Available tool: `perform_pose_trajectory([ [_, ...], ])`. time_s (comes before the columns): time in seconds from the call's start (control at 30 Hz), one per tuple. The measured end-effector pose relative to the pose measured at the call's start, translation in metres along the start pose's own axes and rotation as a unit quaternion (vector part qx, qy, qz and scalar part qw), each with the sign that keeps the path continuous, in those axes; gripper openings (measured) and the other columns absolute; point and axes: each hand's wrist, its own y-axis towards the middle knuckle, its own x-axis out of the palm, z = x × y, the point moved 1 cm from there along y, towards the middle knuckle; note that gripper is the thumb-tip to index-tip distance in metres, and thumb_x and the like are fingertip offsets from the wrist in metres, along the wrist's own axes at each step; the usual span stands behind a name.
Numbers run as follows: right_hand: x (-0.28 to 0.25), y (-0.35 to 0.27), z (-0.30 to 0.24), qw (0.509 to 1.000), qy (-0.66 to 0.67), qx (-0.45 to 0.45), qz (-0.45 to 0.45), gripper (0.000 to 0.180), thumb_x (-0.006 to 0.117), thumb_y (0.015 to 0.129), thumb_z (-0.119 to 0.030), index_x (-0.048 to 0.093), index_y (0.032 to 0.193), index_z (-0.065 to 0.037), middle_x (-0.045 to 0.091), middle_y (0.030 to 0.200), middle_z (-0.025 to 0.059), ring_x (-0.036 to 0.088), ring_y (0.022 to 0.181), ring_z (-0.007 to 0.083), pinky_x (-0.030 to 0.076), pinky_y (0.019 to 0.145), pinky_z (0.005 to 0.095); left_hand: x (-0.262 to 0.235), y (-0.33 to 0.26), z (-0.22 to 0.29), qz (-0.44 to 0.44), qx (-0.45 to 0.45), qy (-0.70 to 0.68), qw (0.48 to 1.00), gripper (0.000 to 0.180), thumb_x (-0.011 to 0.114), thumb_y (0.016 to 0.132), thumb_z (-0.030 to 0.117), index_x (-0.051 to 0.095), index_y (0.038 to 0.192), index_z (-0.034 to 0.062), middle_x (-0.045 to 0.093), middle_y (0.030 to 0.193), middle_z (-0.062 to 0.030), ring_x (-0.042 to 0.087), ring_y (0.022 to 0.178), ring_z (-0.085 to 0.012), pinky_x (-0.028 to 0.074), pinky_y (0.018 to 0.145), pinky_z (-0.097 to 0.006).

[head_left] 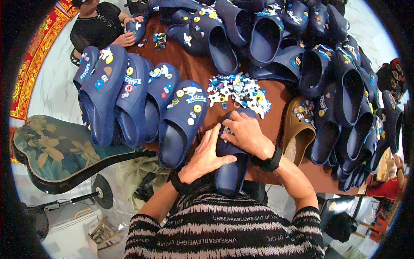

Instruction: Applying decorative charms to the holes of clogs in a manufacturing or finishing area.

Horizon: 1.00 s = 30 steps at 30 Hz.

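In front of me, a navy blue clog (230, 175) lies with its heel toward my body. My left hand (207, 155) braces its left side, fingers straight along the upper and thumb across the foot opening. Bent over the toe part, my right hand (248, 131) presses with fingers and thumb closed together. A small pale shoe charm (225, 133) partly shows under those fingertips; the rest is hidden by the hand. Just beyond lies a heap of loose charms (239, 93), white, blue, black and yellow. Left of my hands stands a finished-looking navy clog (179, 125) bearing several charms.
More decorated navy clogs (103, 95) line the left side, and others (265, 39) crowd the back and right of the brown-covered table (276, 97). A brown clog (298, 125) stands right of me. Far left, another person's hands (127, 39) hold a clog. A flowered stool seat (60, 149) is left.
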Motion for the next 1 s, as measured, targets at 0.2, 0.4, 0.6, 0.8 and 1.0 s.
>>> perform_pose_trajectory([
  [0.2,0.009,0.0,0.01,0.998,0.055,-0.031,0.01,0.029,0.074,0.084,-0.027,0.06,0.097,-0.006,0.061,0.094,0.0146,0.063,0.091,0.0341,0.052,0.076,0.0475,0.002,0.002,0.003,-0.021,-0.051,-0.005,0.998,0.122,0.089,0.068,0.045,0.019,0.156,-0.0024,0.044,0.135,-0.0201,0.055,0.109,-0.0321,0.051,0.088,-0.041],
  [0.4,0.001,0.004,-0.002,0.993,0.078,0.053,0.074,0.025,0.073,0.084,-0.026,0.06,0.09,-0.006,0.063,0.086,0.0137,0.066,0.086,0.0354,0.053,0.07,0.0486,0.0,0.005,0.002,-0.017,-0.046,-0.005,0.999,0.125,0.09,0.066,0.043,0.018,0.156,-0.0038,0.045,0.134,-0.0201,0.054,0.106,-0.0308,0.051,0.089,-0.039],
  [0.6,0.004,0.007,0.006,0.999,0.037,0.033,0.003,0.023,0.069,0.086,-0.027,0.063,0.092,-0.006,0.067,0.087,0.0166,0.067,0.086,0.0362,0.052,0.071,0.0476,0.0,0.006,0.003,-0.029,-0.051,0.003,0.998,0.124,0.089,0.067,0.043,0.017,0.156,-0.0038,0.045,0.134,-0.0205,0.056,0.107,-0.0317,0.05,0.091,-0.041],
  [0.8,0.01,0.017,0.015,0.998,0.054,0.033,-0.026,0.024,0.067,0.086,-0.028,0.062,0.082,-0.005,0.066,0.074,0.0156,0.066,0.072,0.037,0.051,0.063,0.0481,-0.002,0.006,0.008,-0.029,-0.035,0.01,0.999,0.122,0.089,0.068,0.042,0.018,0.156,-0.0054,0.045,0.133,-0.0215,0.055,0.108,-0.0329,0.05,0.093,-0.042],
  [1.0,0.008,0.005,-0.003,0.961,0.272,-0.036,0.013,0.02,0.064,0.085,-0.023,0.059,0.084,-0.004,0.065,0.077,0.0201,0.066,0.073,0.04,0.05,0.062,0.0486,0.001,0.006,0.004,-0.039,-0.037,0.013,0.998,0.11,0.084,0.073,0.044,0.023,0.151,-0.0042,0.04,0.141,-0.0262,0.043,0.133,-0.0432,0.04,0.11,-0.047],
])
